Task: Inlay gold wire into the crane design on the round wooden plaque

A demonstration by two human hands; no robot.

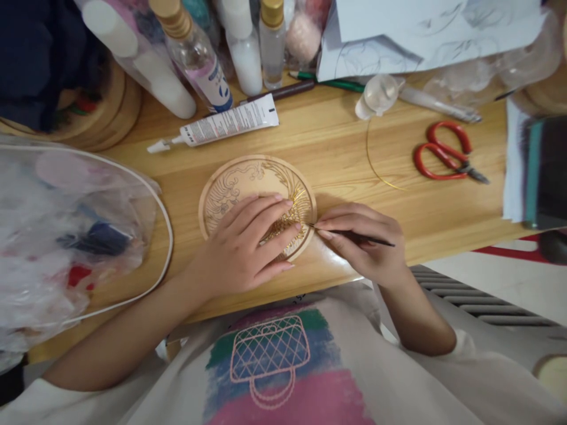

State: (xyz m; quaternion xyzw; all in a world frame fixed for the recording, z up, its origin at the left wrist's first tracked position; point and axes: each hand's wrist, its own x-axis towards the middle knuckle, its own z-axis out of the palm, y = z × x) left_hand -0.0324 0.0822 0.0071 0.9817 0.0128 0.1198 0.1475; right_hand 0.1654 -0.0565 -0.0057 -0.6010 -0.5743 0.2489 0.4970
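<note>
A round wooden plaque [239,184] lies on the table, with a drawn pattern on its left and gold wire [299,198] laid along the lines on its right. Across the plaque rests my left hand [252,239], palm down, fingers stretched out and spread, covering the lower middle of the pattern. Pinched in my right hand [370,239] is a thin dark pointed tool [367,238]; its tip touches or nearly touches the plaque's right rim. Whether the tip is a brush or tweezers is too small to tell.
Red-handled pliers [447,156] and a loose gold wire [376,168] lie to the right. Behind the plaque are a white glue tube [230,121], several bottles [204,71] and paper sheets [425,41]. A plastic bag [80,236] and a white cable [166,254] occupy the left.
</note>
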